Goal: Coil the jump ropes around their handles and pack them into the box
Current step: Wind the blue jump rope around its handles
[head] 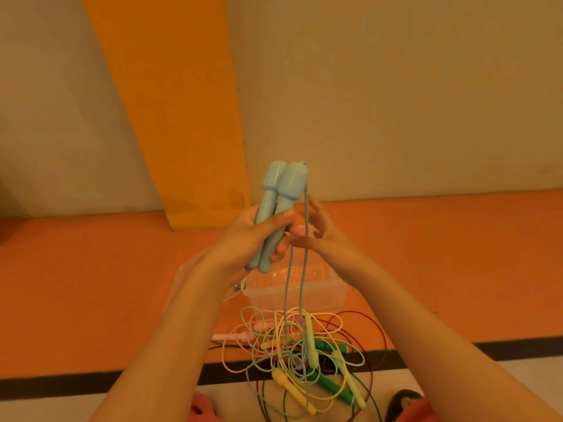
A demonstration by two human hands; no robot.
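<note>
Left hand (pixel 253 236) grips two pale-blue plastic jump-rope handles (pixel 280 184) side by side and upright, likely as a core for coiling. Right hand (pixel 323 236), fingers (pixel 315 210) straight and spread, brushes the hanging blue cord (pixel 300 284), probably to guide it. Clear plastic box (pixel 304 296) sits on the floor below, beside the tangled rope pile (pixel 304 354).

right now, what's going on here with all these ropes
A person grips the two blue handles together, upright, in the left hand, while the right hand, fingers loosely spread, touches the blue rope hanging from them. That rope runs down into a tangle of other jump ropes on the floor. A clear box sits behind the pile. No coiling shows yet.
</note>
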